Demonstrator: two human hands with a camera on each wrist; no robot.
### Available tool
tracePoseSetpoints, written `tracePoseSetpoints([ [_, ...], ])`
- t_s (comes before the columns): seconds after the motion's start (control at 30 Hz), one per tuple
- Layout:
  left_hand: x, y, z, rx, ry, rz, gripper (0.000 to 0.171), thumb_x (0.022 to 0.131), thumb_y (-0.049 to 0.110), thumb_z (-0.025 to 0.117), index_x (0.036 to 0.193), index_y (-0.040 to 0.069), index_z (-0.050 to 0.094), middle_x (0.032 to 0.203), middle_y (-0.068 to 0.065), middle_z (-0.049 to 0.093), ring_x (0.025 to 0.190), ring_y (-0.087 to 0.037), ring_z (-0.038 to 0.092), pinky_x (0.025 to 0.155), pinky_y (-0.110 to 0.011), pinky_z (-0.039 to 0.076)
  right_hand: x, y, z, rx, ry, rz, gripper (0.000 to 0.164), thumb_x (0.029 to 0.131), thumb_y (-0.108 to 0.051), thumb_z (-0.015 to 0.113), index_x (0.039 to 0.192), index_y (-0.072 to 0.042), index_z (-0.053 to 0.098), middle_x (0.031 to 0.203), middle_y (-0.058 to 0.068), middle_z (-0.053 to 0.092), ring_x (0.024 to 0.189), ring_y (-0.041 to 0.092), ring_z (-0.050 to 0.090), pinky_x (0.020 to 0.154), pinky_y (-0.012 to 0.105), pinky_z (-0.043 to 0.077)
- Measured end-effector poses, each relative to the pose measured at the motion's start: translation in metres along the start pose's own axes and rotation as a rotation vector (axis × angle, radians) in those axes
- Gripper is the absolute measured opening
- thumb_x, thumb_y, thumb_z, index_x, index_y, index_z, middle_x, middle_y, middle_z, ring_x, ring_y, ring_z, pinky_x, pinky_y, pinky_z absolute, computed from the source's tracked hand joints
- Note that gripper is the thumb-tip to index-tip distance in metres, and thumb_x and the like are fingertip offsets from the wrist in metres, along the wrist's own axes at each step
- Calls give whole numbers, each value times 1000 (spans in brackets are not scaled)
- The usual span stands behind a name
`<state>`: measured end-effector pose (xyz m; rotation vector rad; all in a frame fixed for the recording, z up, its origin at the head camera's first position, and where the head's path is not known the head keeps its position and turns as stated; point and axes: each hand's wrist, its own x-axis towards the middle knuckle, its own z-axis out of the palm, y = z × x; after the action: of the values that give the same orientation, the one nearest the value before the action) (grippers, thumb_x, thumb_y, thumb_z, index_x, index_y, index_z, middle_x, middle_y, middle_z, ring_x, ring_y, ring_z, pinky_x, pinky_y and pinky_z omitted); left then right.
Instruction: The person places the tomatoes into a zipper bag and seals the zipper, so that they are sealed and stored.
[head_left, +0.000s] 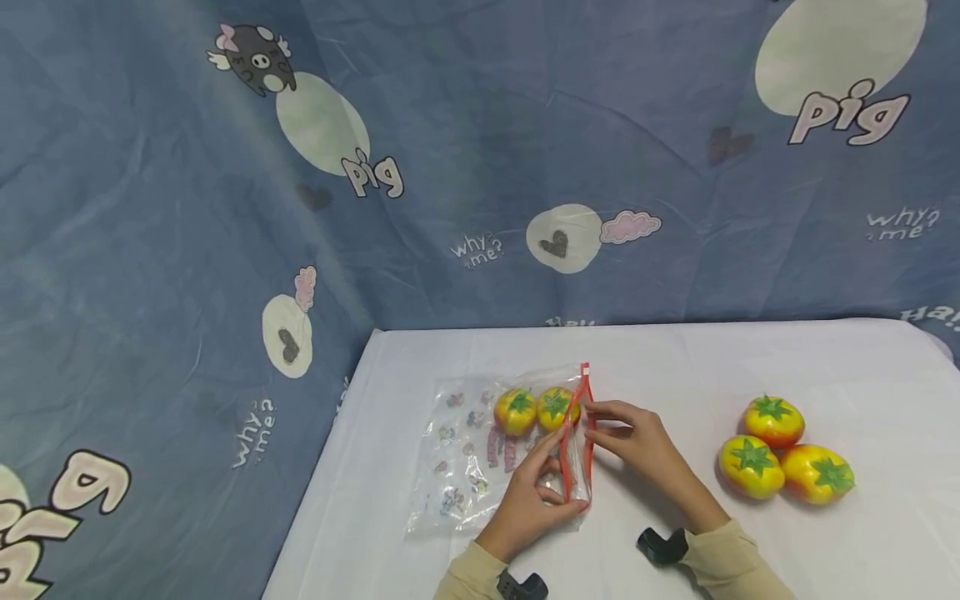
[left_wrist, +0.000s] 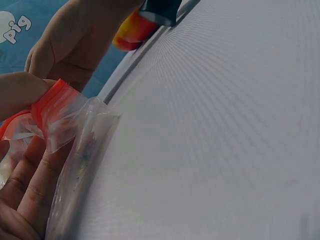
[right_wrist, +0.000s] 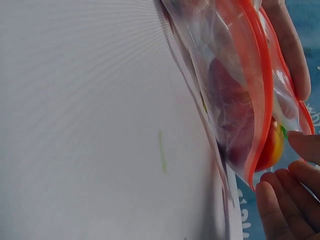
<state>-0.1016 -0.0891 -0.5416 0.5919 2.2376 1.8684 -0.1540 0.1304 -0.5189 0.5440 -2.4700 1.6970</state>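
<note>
A clear zip bag (head_left: 442, 467) with small printed figures and a red zip edge lies on the white table, its mouth turned right and parted. Inside are two yellow-red toy tomatoes with green leaf tops, a left one (head_left: 515, 412) and a right one (head_left: 557, 407). My left hand (head_left: 528, 504) grips the near part of the mouth; in the left wrist view its thumb (left_wrist: 22, 92) presses on the red edge, fingers behind the plastic. My right hand (head_left: 637, 437) is at the mouth's right side, fingers nearly straight and fingertips by the red rim (right_wrist: 265, 90).
Three more toy tomatoes (head_left: 752, 467) sit together on the table (head_left: 900, 533), right of my right hand. Each wrist wears a dark device, such as the right wrist camera (head_left: 663, 547). A blue printed cloth (head_left: 465, 150) hangs behind the table and along its left.
</note>
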Motion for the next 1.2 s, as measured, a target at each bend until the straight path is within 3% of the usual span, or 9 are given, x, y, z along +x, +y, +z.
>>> tracePoseSetpoints([
  [0.27,1,0,0,-18,6,20,101,79,2,88,161,27,36,159,-13,41,103,-5,60,73,-29,67,-10,-6,-13,9,-11,46,45,85,-6,83,127,3,70,122,23,73,102,40,75,88,37,66],
  [0.43,1,1,0,-15,-1,5,101,79,2,88,161,30,35,160,-9,41,104,-3,60,73,-29,67,-19,-8,-22,-12,-19,94,45,87,-13,83,128,-1,70,123,21,73,102,36,76,90,39,65],
  [0.57,1,2,0,-8,-1,-17,101,80,3,88,161,32,35,160,-4,40,104,-4,59,74,-28,67,-27,-10,-30,-36,-15,81,45,87,-14,83,129,-2,70,123,20,73,102,34,76,90,40,65],
  [0.63,0,3,0,-3,1,-32,101,79,4,88,160,34,36,160,-2,41,104,-3,59,74,-28,67,-31,-10,-34,-51,-8,73,45,87,-14,84,128,-2,70,123,18,74,104,28,76,89,37,65],
  [0.83,0,2,0,-5,1,-35,101,79,3,88,160,34,36,160,-1,41,105,-5,59,75,-28,67,-41,-11,-48,-85,15,35,43,85,-10,84,126,-2,71,121,18,75,107,-7,67,88,20,63],
  [1.1,0,0,1,-16,-1,1,102,79,1,87,162,27,34,157,-14,43,103,-4,57,73,-28,67,-55,-16,-71,-143,29,18,43,85,-10,85,125,-3,72,121,20,73,109,-14,62,90,4,54],
  [1.2,1,0,1,-11,3,-6,102,78,2,88,162,29,35,158,-13,42,104,-3,56,73,-27,67,-60,-16,-79,-204,63,-14,44,81,-7,87,123,-5,73,118,18,75,106,-12,65,88,2,53],
])
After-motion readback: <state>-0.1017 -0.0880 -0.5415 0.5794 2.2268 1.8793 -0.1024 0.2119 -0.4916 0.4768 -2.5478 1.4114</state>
